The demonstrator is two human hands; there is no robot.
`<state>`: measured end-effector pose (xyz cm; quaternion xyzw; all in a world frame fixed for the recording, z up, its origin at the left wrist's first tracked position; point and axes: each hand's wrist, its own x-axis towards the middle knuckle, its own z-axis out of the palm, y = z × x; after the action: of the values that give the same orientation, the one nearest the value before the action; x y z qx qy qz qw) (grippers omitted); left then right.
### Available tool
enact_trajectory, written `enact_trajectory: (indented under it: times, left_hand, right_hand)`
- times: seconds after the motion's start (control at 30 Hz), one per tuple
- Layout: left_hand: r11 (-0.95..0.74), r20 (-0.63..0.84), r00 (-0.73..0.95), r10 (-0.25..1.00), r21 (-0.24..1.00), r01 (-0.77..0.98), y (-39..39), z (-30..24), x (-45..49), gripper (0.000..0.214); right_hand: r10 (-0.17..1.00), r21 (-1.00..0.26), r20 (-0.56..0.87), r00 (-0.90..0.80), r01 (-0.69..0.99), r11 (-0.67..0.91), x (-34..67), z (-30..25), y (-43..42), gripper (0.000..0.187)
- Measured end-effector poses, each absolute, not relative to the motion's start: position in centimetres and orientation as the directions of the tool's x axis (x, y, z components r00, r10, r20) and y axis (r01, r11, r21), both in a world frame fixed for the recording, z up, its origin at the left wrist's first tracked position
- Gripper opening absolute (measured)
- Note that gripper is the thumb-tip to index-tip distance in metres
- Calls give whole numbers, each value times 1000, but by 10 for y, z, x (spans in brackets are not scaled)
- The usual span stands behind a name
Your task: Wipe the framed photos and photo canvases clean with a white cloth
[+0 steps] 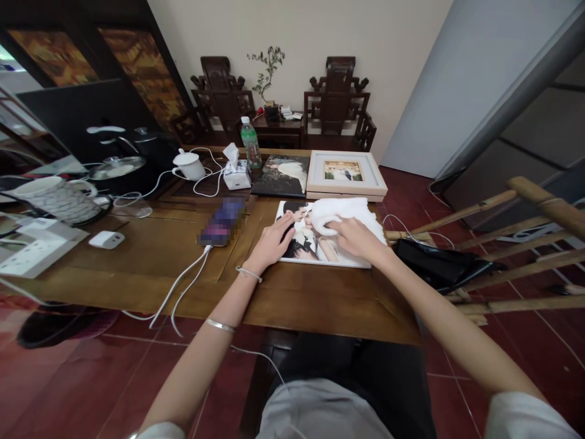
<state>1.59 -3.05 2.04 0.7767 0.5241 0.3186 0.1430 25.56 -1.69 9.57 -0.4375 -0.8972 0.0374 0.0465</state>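
Tabletop (297, 299) of brown wood spans the head camera's view, with a photo panel (301, 241) showing a couple lying near its front edge, right of center. The person's left hand (274, 238) rests on the panel's left side, palm down, fingers extended and gripping nothing. The right hand (359, 238), fingers curled, holds a bunched white cloth (354, 208) against the panel's right side; the cloth spreads over the far right corner.

Just beyond the panel sit a dark picture (281, 174) and, to its right, a pale-framed photograph (343, 171). A green-labeled bottle (250, 143) and a tissue box (237, 178) stand to their left, near a lidded white cup (189, 164). Left of the panel lies a phone (222, 222), its screen blurred, with a white cable attached. At far left are a charger (106, 239), a power strip (39, 247) and a patterned jug (59, 198).

Across the room, two carved dark chairs (337, 91) flank a small table bearing a potted plant (269, 67) before a cream wall (297, 30). Red tiles (457, 366) cover the floor; at right, a wooden rack (489, 204) stands near a black bag (432, 262).
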Motion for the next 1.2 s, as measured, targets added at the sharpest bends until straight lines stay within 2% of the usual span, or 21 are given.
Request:
enact_trajectory:
  times: [0.1, 0.23, 0.3, 0.47, 0.63, 0.77, 0.9, 1.07, 1.2]
  left_hand:
    - [-428, 363, 255, 896, 555, 713, -30, 19, 15, 47]
    - [-434, 378, 255, 890, 531, 728, -27, 17, 13, 46]
    - [-444, 386, 264, 884, 521, 729, -26, 17, 13, 44]
    - [-454, 389, 275, 879, 512, 729, -27, 18, 13, 44]
    - [-449, 379, 271, 885, 535, 716, -29, 17, 14, 47]
    - [-425, 361, 253, 897, 551, 718, -27, 14, 14, 47]
    - [-409, 362, 231, 903, 561, 720, -26, 14, 14, 45]
    - [-421, 376, 236, 896, 554, 718, -27, 15, 16, 44]
    - [-424, 375, 239, 896, 559, 712, -26, 13, 14, 44]
  right_hand:
    - [795, -174, 60, -604, 778, 604, 222, 97, 9, 45]
    - [747, -312, 89, -658, 694, 649, 174, 99, 35, 47]
    - [737, -336, 85, -670, 677, 655, 156, 99, 41, 48]
    - [773, -314, 63, -631, 723, 615, 157, 100, 37, 44]
    - [781, -313, 106, -616, 725, 614, 221, 97, 37, 44]
    - [823, -169, 103, -558, 806, 567, 275, 84, 28, 55]
    - [764, -39, 109, -636, 765, 642, 301, 66, -20, 54]
    - [673, -64, 65, -737, 670, 740, 308, 59, -105, 52]
    - [649, -124, 29, -760, 642, 757, 307, 68, -126, 51]
